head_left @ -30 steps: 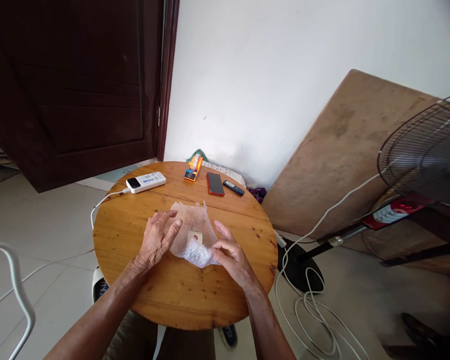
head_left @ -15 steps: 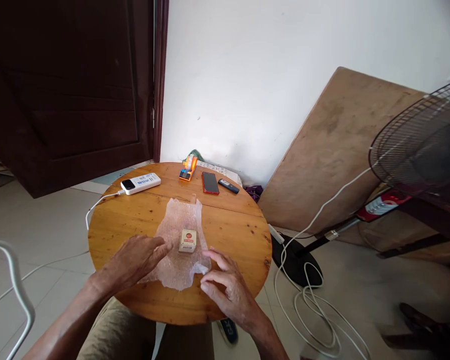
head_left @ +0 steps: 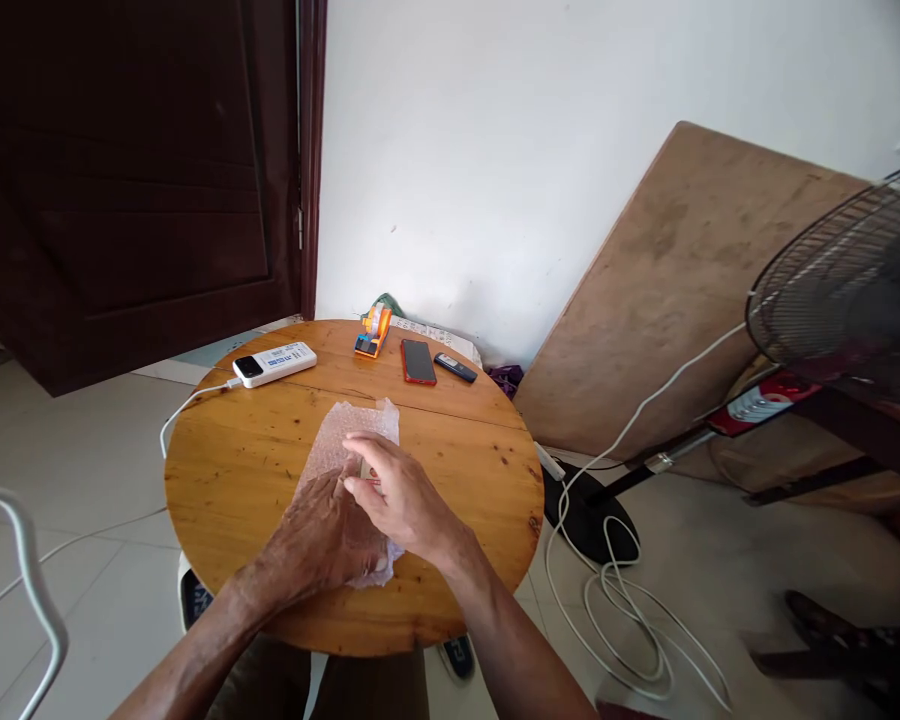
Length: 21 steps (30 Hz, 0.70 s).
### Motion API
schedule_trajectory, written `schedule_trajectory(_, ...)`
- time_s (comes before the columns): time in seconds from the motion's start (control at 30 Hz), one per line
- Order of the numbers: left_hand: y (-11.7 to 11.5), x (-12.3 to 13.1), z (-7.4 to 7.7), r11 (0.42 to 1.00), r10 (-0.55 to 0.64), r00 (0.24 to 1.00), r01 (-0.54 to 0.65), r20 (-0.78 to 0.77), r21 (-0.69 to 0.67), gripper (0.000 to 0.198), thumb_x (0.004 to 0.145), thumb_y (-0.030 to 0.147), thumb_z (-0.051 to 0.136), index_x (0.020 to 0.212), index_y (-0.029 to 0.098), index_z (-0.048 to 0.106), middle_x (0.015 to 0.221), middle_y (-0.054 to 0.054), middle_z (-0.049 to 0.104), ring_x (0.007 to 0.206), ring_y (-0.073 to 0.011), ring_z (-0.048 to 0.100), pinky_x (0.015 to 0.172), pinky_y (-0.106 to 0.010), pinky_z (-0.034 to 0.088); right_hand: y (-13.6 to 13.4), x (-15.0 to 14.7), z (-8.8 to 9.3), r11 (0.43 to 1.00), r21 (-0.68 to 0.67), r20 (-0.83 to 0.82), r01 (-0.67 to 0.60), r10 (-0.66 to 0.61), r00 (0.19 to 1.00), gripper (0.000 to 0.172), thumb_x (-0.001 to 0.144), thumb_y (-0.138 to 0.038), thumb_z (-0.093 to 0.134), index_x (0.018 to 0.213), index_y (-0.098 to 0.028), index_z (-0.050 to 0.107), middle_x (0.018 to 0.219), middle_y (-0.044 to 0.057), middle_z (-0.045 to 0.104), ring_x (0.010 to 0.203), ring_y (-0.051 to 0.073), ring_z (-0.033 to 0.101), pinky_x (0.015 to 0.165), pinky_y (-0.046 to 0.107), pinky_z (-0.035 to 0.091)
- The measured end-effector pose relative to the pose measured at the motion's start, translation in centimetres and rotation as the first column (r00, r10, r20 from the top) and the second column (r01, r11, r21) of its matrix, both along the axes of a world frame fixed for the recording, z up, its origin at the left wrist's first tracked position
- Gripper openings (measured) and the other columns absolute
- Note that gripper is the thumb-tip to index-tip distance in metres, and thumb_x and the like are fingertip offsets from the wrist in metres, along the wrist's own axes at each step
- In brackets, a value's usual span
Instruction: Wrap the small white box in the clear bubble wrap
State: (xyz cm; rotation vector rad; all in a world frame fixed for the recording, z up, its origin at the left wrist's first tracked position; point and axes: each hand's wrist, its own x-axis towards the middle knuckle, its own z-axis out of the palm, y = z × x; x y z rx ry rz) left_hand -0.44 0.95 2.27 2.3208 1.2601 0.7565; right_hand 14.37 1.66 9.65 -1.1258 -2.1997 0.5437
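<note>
A sheet of bubble wrap (head_left: 337, 425) lies on the round wooden table (head_left: 465, 480). The small cream box with red print (head_left: 373, 474) rests on it, mostly covered by my hands. My left hand (head_left: 326, 535) lies flat over the lower part of the wrap, fingers reaching toward the box. Crossing above it from the right is my right hand (head_left: 405, 495), its thumb and forefinger apart, with a bit of the box showing between them. The right side of the wrap looks folded inward; how the right fingertips touch it is hidden.
Along the table's far side are a white power bank (head_left: 276, 364) with a cable, an orange tape dispenser (head_left: 373, 332), a red-edged phone (head_left: 418, 362) and a dark handheld device (head_left: 455, 367). A standing fan (head_left: 847, 280) and coiled white cable (head_left: 637, 620) are at the right.
My right hand has moved left over the box, and the wrap's right edge has come inward. My left hand has shifted right and settled flat on the wrap.
</note>
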Motion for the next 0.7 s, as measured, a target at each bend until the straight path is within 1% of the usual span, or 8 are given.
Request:
schedule_trajectory(0.07,-0.4,0.1,-1.0,1.0,0.018,1.0,-0.018,-0.018,-0.007,0.077,0.066,0.044,0.073,0.135,0.02,0.048,0.135,-0.015,0.056,0.126,-0.038,0.052,0.102,-0.051,0.044,1.0,-0.1,-0.7,0.999,-0.016,0.196,-0.046,0.048,0.979,0.05,0.082,-0.011,0.057,0.131,-0.015,0.05,0.136,0.015,0.056,0.128,0.026,0.049,0.108,0.044,0.04)
schedule_trajectory(0.13,-0.7,0.1,-1.9,0.999,0.05,0.997,-0.05,-0.053,-0.013,0.101,0.059,0.054,0.077,0.144,0.014,0.037,0.145,-0.022,0.047,0.134,-0.0424,0.042,0.107,-0.057,0.037,1.5,0.4,-1.5,0.996,-0.053,0.334,-0.068,0.081,0.939,0.057,0.077,-0.009,0.058,0.134,-0.013,0.048,0.134,0.016,0.057,0.125,0.029,0.051,0.107,0.048,0.04)
schedule_trajectory(0.23,-1.2,0.1,-2.8,0.998,0.056,0.988,-0.059,-0.142,-0.015,0.125,0.051,0.064,0.078,0.149,0.005,0.027,0.153,-0.028,0.033,0.142,-0.0442,0.028,0.115,-0.06,0.025,1.3,1.9,-2.5,0.999,-0.041,0.39,0.0,0.016,0.921,0.062,0.074,-0.005,0.055,0.135,-0.017,0.048,0.127,0.013,0.061,0.119,0.027,0.054,0.104,0.046,0.042)
schedule_trajectory(0.3,-1.4,0.1,-3.1,0.999,0.04,0.982,-0.042,-0.183,-0.007,0.125,0.053,0.066,0.077,0.15,0.007,0.026,0.156,-0.026,0.029,0.145,-0.0423,0.024,0.117,-0.059,0.022,0.8,2.9,-2.8,0.997,-0.008,0.335,0.079,-0.072,0.94,0.061,0.075,-0.005,0.054,0.134,-0.02,0.05,0.124,0.011,0.063,0.117,0.025,0.056,0.103,0.043,0.043)
schedule_trajectory(0.4,-1.4,0.0,-3.0,0.999,0.033,0.978,-0.032,-0.207,0.009,0.117,0.059,0.068,0.073,0.152,0.014,0.026,0.157,-0.023,0.027,0.146,-0.0412,0.022,0.116,-0.059,0.021,0.0,4.6,-2.6,0.984,0.028,0.148,0.175,-0.177,0.973,0.059,0.076,-0.008,0.055,0.134,-0.022,0.05,0.127,0.009,0.063,0.117,0.022,0.058,0.102,0.038,0.045)
schedule_trajectory(0.5,-1.4,-0.1,-2.5,1.0,0.001,0.975,0.0,-0.224,0.003,0.111,0.062,0.071,0.07,0.15,0.016,0.032,0.157,-0.023,0.027,0.146,-0.0429,0.021,0.115,-0.061,0.021,-0.6,7.3,-2.5,0.945,0.065,0.015,0.321,-0.322,0.947,0.054,0.081,-0.016,0.054,0.135,-0.022,0.05,0.13,0.009,0.062,0.116,0.021,0.059,0.101,0.035,0.047)
schedule_trajectory(0.6,-1.4,-0.3,-2.0,1.0,-0.02,0.968,0.017,-0.251,-0.011,0.102,0.062,0.069,0.072,0.145,0.017,0.043,0.158,-0.023,0.026,0.146,-0.0434,0.02,0.116,-0.061,0.022,-0.7,10.4,-3.3,0.883,0.134,0.091,0.45,-0.463,0.882,0.055,0.08,-0.016,0.052,0.135,-0.019,0.051,0.129,0.011,0.062,0.12,0.025,0.057,0.103,0.041,0.045)
schedule_trajectory(0.7,-1.5,-0.4,-1.7,1.0,-0.01,0.963,0.006,-0.268,-0.014,0.094,0.064,0.067,0.072,0.14,0.019,0.049,0.158,-0.022,0.026,0.147,-0.0426,0.019,0.116,-0.06,0.022,-0.7,12.6,-4.5,0.89,0.113,0.259,0.442,-0.456,0.852,0.058,0.077,-0.013,0.05,0.135,-0.018,0.052,0.127,0.011,0.062,0.118,0.027,0.058,0.103,0.045,0.045)
